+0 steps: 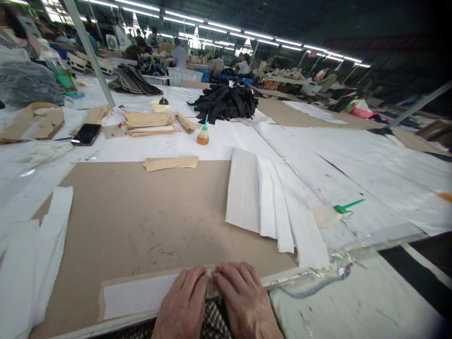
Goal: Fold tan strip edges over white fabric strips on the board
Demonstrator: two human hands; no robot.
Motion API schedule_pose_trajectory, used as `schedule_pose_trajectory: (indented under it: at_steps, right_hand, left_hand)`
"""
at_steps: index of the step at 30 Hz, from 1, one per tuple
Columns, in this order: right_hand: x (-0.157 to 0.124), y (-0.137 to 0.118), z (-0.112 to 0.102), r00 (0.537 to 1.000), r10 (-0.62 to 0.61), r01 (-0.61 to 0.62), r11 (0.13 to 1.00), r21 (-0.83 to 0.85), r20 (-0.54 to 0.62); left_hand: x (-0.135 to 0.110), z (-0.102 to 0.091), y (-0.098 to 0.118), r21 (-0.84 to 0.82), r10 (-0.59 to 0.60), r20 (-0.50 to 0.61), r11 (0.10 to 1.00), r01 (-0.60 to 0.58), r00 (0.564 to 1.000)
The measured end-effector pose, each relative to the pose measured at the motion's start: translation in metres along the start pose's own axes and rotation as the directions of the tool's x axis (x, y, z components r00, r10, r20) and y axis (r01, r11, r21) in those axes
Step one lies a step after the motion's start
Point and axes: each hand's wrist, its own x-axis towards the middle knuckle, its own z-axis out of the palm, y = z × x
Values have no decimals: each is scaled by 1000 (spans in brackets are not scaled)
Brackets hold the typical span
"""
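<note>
My left hand and my right hand lie side by side at the near table edge, fingertips pressed down on a long strip of tan card with white paper on it. Their fingers are held close together and meet at the strip's right end. Just beyond lies bare brown cardboard. A fan of white paper strips is spread to the right of it, and a small glue bottle with a green nozzle lies on its side further right.
More white strips lie at the left. A tan strip stack, an upright glue bottle, a phone, tan card stacks and a heap of black pieces sit further back. Other people work at distant tables.
</note>
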Motion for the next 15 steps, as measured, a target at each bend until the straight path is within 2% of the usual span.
schedule_pose_trajectory:
  at_steps: [4,10,15]
  right_hand:
    - [-3,-1,5,1000,-2,1,996,-90,-11]
    - [2,0,-10,998,61,-63,994,87,21]
    - [3,0,-9,998,54,-53,997,56,-32]
  left_hand:
    - [-1,0,0,-6,3,0,1000,-3,1000]
    - [-2,1,-1,-2,4,24,1000,-4,1000]
    - [-3,1,-1,-14,5,17,1000,-5,1000]
